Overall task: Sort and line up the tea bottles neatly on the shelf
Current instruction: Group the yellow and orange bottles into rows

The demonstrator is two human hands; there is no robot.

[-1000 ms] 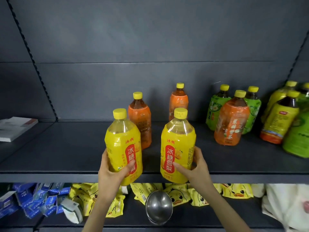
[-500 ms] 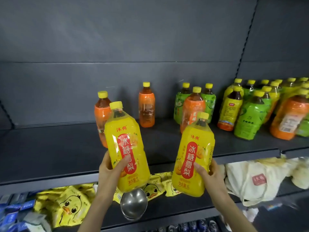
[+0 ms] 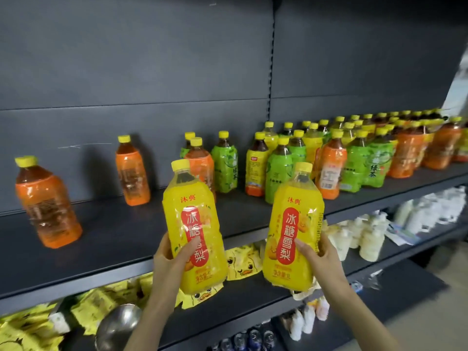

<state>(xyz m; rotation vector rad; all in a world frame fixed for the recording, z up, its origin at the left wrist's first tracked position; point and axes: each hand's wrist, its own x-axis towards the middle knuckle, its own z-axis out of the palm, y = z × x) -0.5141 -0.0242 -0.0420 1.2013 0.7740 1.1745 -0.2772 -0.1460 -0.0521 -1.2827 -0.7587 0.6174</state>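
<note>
I hold two big yellow bottles with red labels in front of the dark shelf (image 3: 121, 239), off its surface. My left hand (image 3: 169, 262) grips the left yellow bottle (image 3: 195, 224) near its base. My right hand (image 3: 321, 259) grips the right yellow bottle (image 3: 293, 231) the same way. On the shelf stand an orange bottle (image 3: 45, 206) at the far left, another orange bottle (image 3: 131, 173) further back, and a crowd of green, yellow and orange bottles (image 3: 354, 158) to the right.
The lower shelf holds yellow duck-print packets (image 3: 240, 262), a steel bowl (image 3: 116, 328) and white packs (image 3: 364, 236). Small bottles (image 3: 243, 338) stand below that. A bare stretch of shelf lies between the two left orange bottles and the front edge.
Both yellow bottles have been lifted off the shelf and carried rightward. My view has swung right, bringing many more bottles into sight at the right end.
</note>
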